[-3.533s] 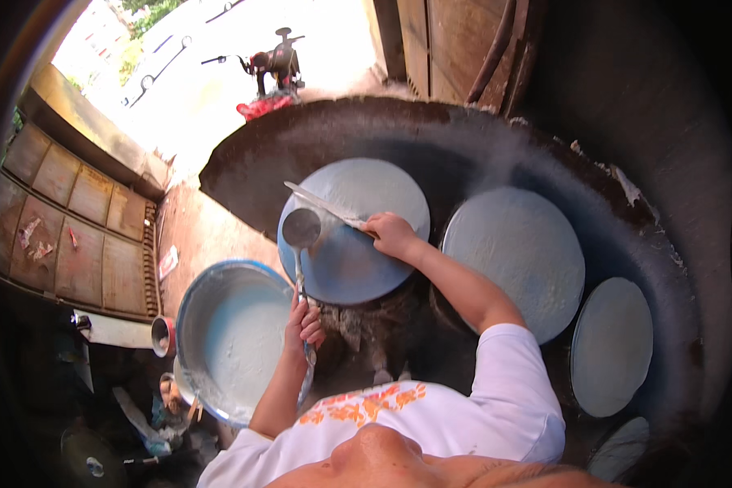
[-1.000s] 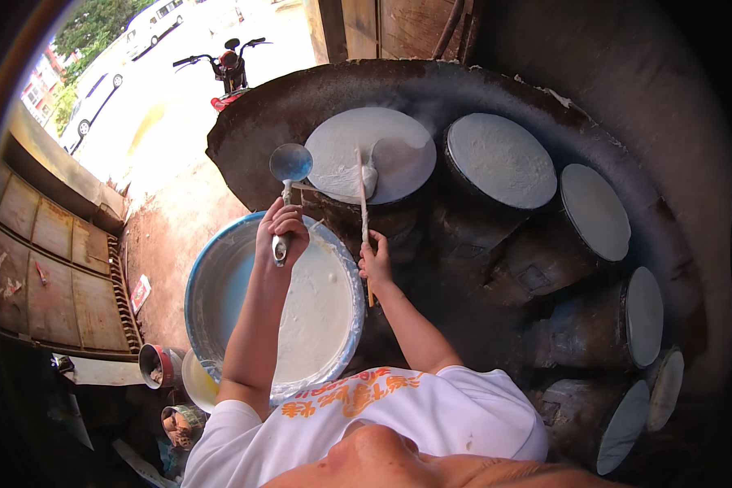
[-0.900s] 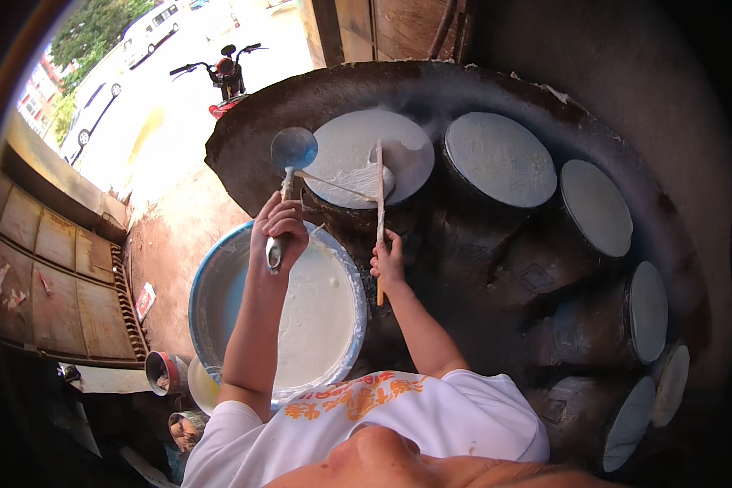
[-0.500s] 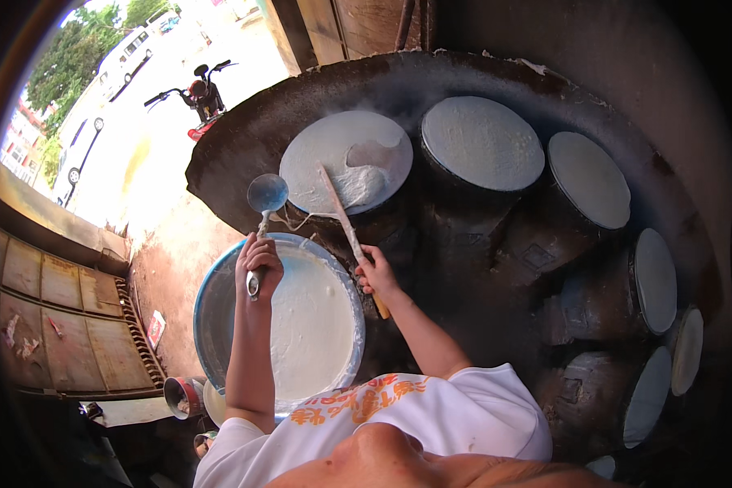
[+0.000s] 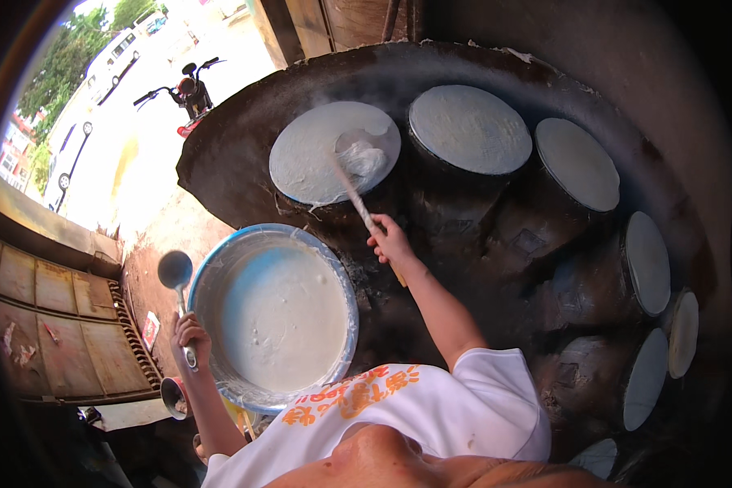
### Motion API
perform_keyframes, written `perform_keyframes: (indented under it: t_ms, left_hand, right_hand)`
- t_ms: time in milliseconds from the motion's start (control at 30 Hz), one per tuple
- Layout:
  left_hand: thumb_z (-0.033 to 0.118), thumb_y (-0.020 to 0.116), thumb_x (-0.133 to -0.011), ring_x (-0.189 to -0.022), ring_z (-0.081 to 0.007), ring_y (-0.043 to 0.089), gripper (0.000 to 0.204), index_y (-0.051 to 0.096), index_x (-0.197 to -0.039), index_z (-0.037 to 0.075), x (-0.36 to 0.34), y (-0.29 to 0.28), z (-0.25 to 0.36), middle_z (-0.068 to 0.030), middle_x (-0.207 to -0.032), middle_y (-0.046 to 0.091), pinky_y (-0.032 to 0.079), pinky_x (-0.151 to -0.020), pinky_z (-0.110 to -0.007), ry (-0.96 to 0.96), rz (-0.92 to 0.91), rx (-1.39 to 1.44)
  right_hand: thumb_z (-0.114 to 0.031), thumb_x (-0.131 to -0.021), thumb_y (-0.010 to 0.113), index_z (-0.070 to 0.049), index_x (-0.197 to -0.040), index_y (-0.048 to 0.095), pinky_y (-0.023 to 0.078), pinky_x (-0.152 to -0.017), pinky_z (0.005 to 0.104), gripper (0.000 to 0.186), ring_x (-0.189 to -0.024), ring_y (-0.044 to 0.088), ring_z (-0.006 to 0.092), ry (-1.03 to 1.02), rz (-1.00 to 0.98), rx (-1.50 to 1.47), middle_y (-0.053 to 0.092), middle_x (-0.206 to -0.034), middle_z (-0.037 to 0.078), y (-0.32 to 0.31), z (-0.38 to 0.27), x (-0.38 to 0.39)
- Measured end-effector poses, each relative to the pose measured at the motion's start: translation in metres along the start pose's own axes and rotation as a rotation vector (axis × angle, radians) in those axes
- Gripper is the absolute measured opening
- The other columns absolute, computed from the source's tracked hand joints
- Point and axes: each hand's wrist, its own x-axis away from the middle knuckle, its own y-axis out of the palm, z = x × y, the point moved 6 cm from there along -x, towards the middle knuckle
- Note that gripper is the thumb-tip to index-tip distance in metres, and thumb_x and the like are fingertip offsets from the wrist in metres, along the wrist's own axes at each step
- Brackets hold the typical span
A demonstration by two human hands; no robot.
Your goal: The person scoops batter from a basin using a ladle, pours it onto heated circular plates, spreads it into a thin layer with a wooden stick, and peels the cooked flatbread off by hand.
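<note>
My left hand [image 5: 191, 340] is closed round the handle of a metal ladle [image 5: 175, 269], held upright left of a wide blue-rimmed basin [image 5: 272, 317] of creamy white batter. My right hand [image 5: 389, 242] grips a wooden stick [image 5: 351, 189] reaching onto a round griddle [image 5: 305, 159] coated with pale batter. The stick's far end is beside a wet, bunched heap of batter [image 5: 366, 160]; just above this is a thinner, greyer patch. Some batter hangs over the griddle's front edge.
Several drum-mounted griddles [image 5: 472, 130] with pale tops curve round to my right, inside a dark sooty metal surround [image 5: 236, 146]. A rusty metal gate [image 5: 73, 325] and small containers [image 5: 176, 397] stand at lower left. Outside are a motorbike [image 5: 193, 96], parked vehicles and trees.
My left hand with the ladle has moved left and down, from over the basin to beside it. My right hand has swung the stick slightly up, still over the same griddle.
</note>
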Motion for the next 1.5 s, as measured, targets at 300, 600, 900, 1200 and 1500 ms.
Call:
perform_keyframes:
  t_ms: [300,600,900,1200,1500]
  left_hand:
    - [0.020,0.043,-0.098,-0.041,-0.0081,0.040,0.031,0.040,-0.070,0.008,-0.037,-0.070,-0.025,0.0012,-0.055,0.039,0.040,-0.042,-0.022,-0.110,0.198,0.030]
    - [0.032,0.038,-0.100,-0.039,-0.0074,0.040,0.039,0.040,-0.069,0.009,-0.096,-0.032,-0.142,0.0023,-0.054,0.036,0.037,-0.038,-0.022,-0.260,0.106,-0.032]
    - [0.032,0.035,-0.101,-0.038,-0.0055,0.038,0.036,0.041,-0.074,0.009,-0.168,-0.031,-0.242,0.0030,-0.056,0.033,0.034,-0.036,-0.021,-0.412,0.066,-0.148]
    - [0.020,0.034,-0.102,-0.039,-0.0037,0.034,0.041,0.032,-0.141,0.035,-0.201,-0.025,-0.261,0.0026,-0.063,0.033,0.030,-0.033,-0.018,-0.364,0.017,-0.616]
    - [0.028,0.030,-0.103,-0.040,-0.0068,0.040,0.038,0.039,-0.140,0.025,-0.248,0.005,-0.276,0.0016,-0.063,0.036,0.038,-0.037,-0.021,-0.490,-0.134,-0.341]
  right_hand:
    - [-0.020,-0.095,0.052,-0.020,-0.131,0.049,0.037,-0.040,0.0200,0.036,-0.049,0.042,0.0067,0.158,0.013,-0.136,0.053,-0.076,0.004,-0.093,-0.015,-0.026]
    - [-0.018,-0.094,0.051,-0.008,-0.130,0.051,0.039,-0.039,0.0199,0.037,-0.044,0.044,0.0029,0.038,-0.363,0.239,0.058,-0.068,0.001,-0.081,-0.040,0.006]
    - [-0.019,-0.090,0.051,-0.013,-0.115,0.062,0.050,-0.076,0.0484,0.028,-0.088,0.061,0.0413,-0.480,0.350,0.917,0.063,-0.090,0.020,-0.135,-0.110,-0.149]
    - [-0.014,-0.090,0.047,-0.015,-0.125,0.053,0.051,-0.058,0.0472,0.035,-0.066,0.061,0.0368,-0.451,0.424,1.022,0.050,-0.091,0.016,-0.138,-0.109,-0.135]
    - [-0.017,-0.091,0.052,-0.015,-0.119,0.057,0.050,-0.061,0.0458,0.029,-0.067,0.059,0.0339,-0.438,0.427,1.017,0.052,-0.086,0.013,-0.147,-0.108,-0.109]
